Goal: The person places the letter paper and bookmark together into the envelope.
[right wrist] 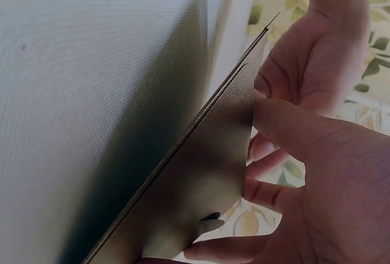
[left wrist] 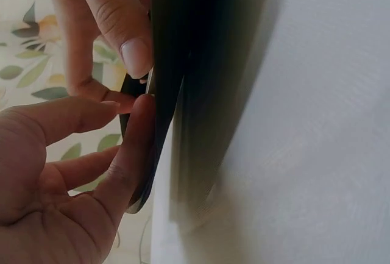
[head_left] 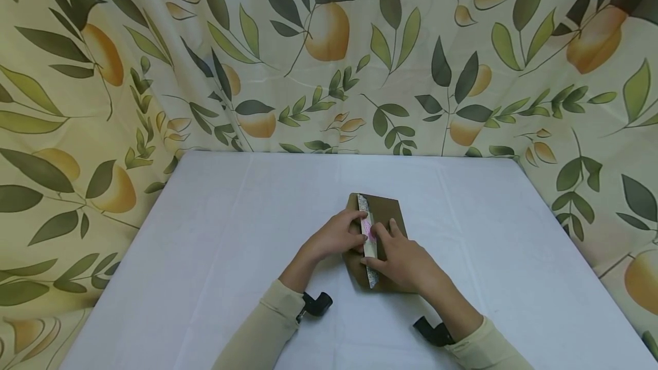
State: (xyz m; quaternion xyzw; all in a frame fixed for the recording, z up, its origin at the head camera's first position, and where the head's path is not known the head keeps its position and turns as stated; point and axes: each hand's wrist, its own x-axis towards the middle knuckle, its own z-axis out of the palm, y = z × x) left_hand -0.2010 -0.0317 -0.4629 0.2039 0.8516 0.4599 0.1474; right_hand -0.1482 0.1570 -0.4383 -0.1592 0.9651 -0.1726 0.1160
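A brown folded card (head_left: 385, 207) lies on the white table, seen edge-on and tilted in both wrist views. Along its middle runs a narrow pale strip (head_left: 372, 249) with a pink mark and speckled silvery ends. My left hand (head_left: 338, 236) pinches the strip's left side, its thumb and fingertips at the edge. From the other side my right hand (head_left: 403, 256) grips the same fold, thumb toward the near end and fingers farther up. In the right wrist view the card (right wrist: 207, 142) shows thin layers, with the right fingertips along its edge.
A white cloth (head_left: 247, 216) covers the table around the card. Behind and at both sides hangs a curtain (head_left: 329, 90) printed with leaves and fruit. Black wrist mounts (head_left: 317, 304) sit at the sleeve cuffs.
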